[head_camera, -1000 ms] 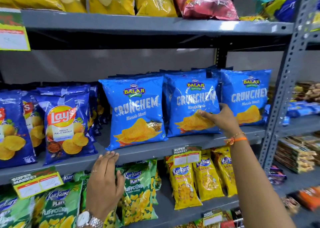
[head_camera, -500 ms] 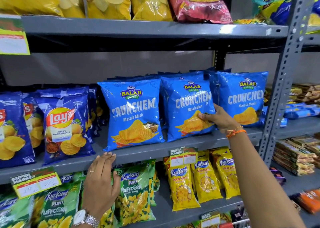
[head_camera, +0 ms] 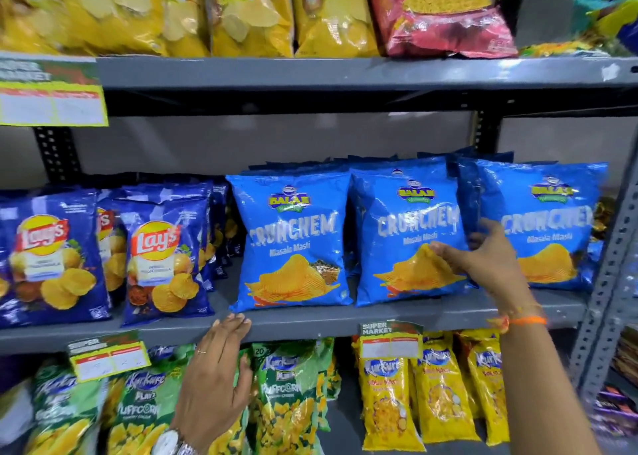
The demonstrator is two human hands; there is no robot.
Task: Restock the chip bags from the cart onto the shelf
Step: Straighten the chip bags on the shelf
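Three front-facing blue Crunchem chip bags stand upright on the grey middle shelf point(head_camera: 310, 327): a left bag point(head_camera: 290, 240), a middle bag point(head_camera: 404, 227) and a right bag point(head_camera: 549, 237), each with more bags stacked behind it. My right hand point(head_camera: 483, 264) grips the right edge of the middle bag, fingers across its front and thumb in the gap beside the right bag. My left hand point(head_camera: 214, 378) lies flat against the shelf's front edge, below the left bag, fingers apart and holding nothing. The cart is out of view.
Dark blue Lay's bags point(head_camera: 162, 258) fill the shelf's left part. Green Kurkure Puffcorn bags point(head_camera: 283, 396) and yellow Kurkure bags point(head_camera: 386, 396) hang below. Yellow and red bags point(head_camera: 241, 13) sit on the top shelf. A perforated grey upright point(head_camera: 607, 299) bounds the right side.
My right hand stays on the middle bag's right edge, and the bag stands a little straighter. My left hand keeps its place on the shelf edge. My head has shifted.
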